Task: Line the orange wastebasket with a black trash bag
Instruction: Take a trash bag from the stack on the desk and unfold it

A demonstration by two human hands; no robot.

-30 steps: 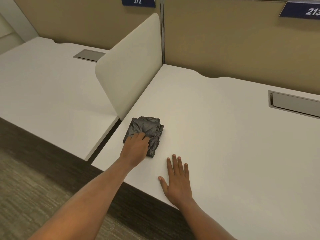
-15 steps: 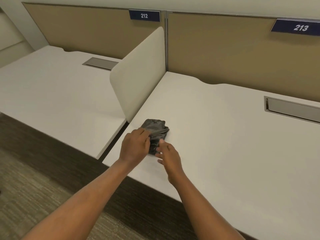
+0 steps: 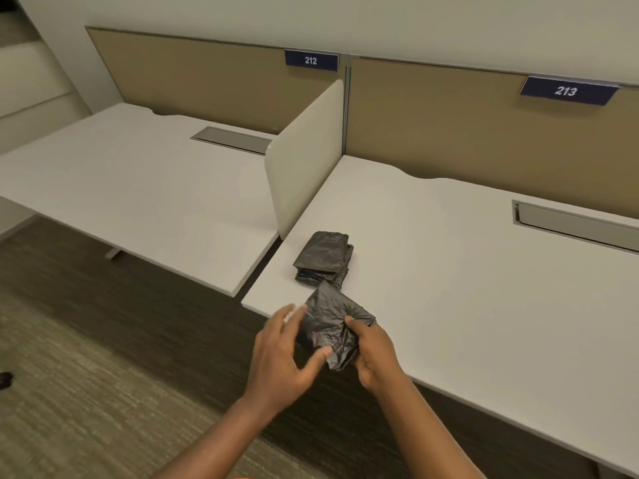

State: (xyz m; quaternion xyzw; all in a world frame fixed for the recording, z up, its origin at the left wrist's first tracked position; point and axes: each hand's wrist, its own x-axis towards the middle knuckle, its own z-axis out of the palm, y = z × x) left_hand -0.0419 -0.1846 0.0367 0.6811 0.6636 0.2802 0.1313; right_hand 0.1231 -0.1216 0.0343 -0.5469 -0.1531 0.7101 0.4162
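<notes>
A crumpled, folded black trash bag is lifted off the desk's front edge, held between both hands. My right hand pinches its right side with thumb on top. My left hand has its fingers spread, the thumb touching the bag's lower left edge. A stack of folded black trash bags lies on the white desk just behind. No orange wastebasket is in view.
A cream divider panel separates this desk from the left desk. Tan partitions carry signs 212 and 213. A cable tray slot is set in the desk at right. Carpet floor lies below.
One bag has come off the stack and moved toward me, now held in the air by both hands. The view has pulled back and tilted up.
</notes>
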